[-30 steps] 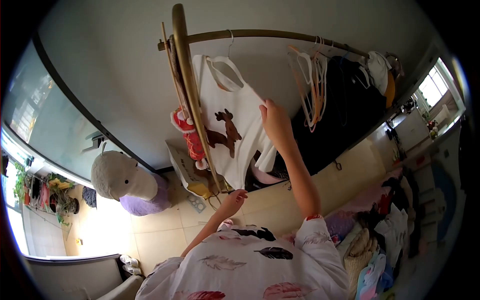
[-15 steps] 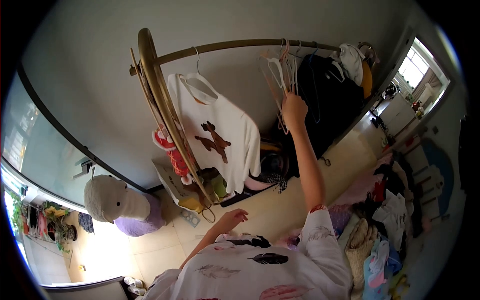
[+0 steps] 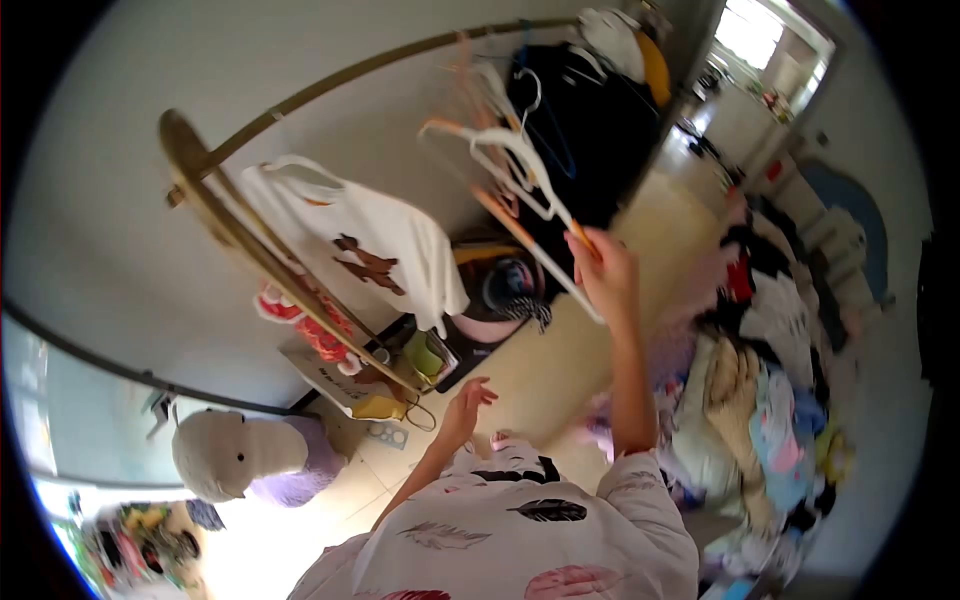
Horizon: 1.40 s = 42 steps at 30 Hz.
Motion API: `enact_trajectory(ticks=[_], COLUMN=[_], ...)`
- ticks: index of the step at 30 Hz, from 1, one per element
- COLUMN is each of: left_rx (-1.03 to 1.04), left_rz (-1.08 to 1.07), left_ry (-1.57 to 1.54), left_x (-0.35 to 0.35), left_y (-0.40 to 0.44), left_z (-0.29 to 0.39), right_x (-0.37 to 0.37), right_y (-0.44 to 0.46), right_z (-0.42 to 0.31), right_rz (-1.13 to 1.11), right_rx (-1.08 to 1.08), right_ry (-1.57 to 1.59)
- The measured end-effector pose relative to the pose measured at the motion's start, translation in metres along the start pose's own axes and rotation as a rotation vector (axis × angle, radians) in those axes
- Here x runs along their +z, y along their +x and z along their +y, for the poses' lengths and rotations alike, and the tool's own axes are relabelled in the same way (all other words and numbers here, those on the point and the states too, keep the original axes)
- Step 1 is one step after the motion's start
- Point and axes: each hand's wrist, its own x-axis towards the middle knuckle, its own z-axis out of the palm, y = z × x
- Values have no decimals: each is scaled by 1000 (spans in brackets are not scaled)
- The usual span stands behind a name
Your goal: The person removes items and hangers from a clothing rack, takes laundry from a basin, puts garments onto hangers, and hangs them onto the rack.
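Observation:
My right hand (image 3: 605, 272) is closed around a white and orange hanger (image 3: 530, 170), held out in front of the rack. More hangers (image 3: 490, 95) dangle from the rail behind it, blurred. My left hand (image 3: 468, 412) is low in front of my body, fingers apart, holding nothing. A white top (image 3: 400, 245) with a brown animal print hangs on a white hanger at the left part of the brass-coloured rail (image 3: 350, 68). Dark clothes (image 3: 590, 130) hang further right.
A pile of clothes (image 3: 735, 390) lies at the right. A large plush toy (image 3: 240, 455) stands at the lower left. Below the rack are a paper bag (image 3: 335, 382) and a dark bin of items (image 3: 505, 300). A doorway is at the upper right.
My right hand let go of the white top, reached the hangers and now holds one away from the rail. The view has turned right and the top hangs free.

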Motion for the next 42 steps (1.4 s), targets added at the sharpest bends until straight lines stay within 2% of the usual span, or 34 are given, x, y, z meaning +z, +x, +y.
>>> enact_trajectory(ticks=[1,3,4,6,7,9,11,13,15,17,19,20,21,22,23,25,27,29,30,31,34,35,36,37,39,40,41,42], left_rx=[30,66,41,-22,-45,-92,-218,-348,-370,-318,-318,-198,-69,-7,-3,-4,6,-4,35,21,-306,-372,-276,-181,99,408,1087,803], left_rz=[44,-6,-50,-180,-250,-434,-514,-680,-791,-1015,-1171,-1327,-1476,-1544,-1571,-1744,-1789,-1786,-1833,-1858,-2016,-2077,-2159,-2239,-2345,-2393,-2409,-2171], left_ry=[-71,-80,-195,-343,-389,-278,-350,-220,-248,-212,-174,-74,20,73,69,221,230,266,277,288,361,342,416,497,657,516,596,1097], left_x=[7,24,33,52,62,81,99,120,145,162,187,201,215,228,237,262,289,304,315,320,343,350,361,373,396,405,428,446], left_y=[3,5,4,2,-2,-15,-30,-39,-53,-64,-80,-89,-100,-113,-126,-155,-190,-226,-244,-263,-312,-323,-332,-339,-334,-319,-322,-330], left_z=[0,7,8,3,-9,-13,-25,-26,-32,-35,-29,-26,-23,-19,-23,-29,-49,-75,-78,-86,-125,-140,-148,-157,-201,-284,-284,-269], right_x=[-20,-57,-73,-101,-108,-113,-115,-119,-127,-123,-126,-129,-136,-138,-139,-140,-153,-153,-160,-163,-165,-156,-149,-144,-133,-127,-120,-112], right_y=[-30,-87,-117,-177,-209,-274,-336,-389,-423,-464,-505,-523,-530,-551,-574,-614,-637,-673,-692,-708,-748,-766,-778,-792,-810,-814,-819,-826], right_z=[-4,6,10,10,11,23,25,17,-10,-25,-31,-34,-44,-46,-41,-27,-35,-35,-38,-47,-62,-60,-61,-65,-74,-77,-81,-84], right_rz=[-41,-123,-59,-222,-124,-138,14,175,209,288,317,285,485,500,512,388,501,902,919,978,1182,1298,1410,1439,1503,1537,1586,1634], right_rx=[131,322,383,717,768,952,1060,1022,1137,1008,1056,1095,1117,1070,1019,910,913,798,877,954,987,1017,1049,1057,1358,1372,1411,1452], right_ry=[18,99,79,404,388,500,554,586,600,678,614,544,625,665,698,605,632,684,579,489,341,203,69,77,-76,-71,-90,-117])
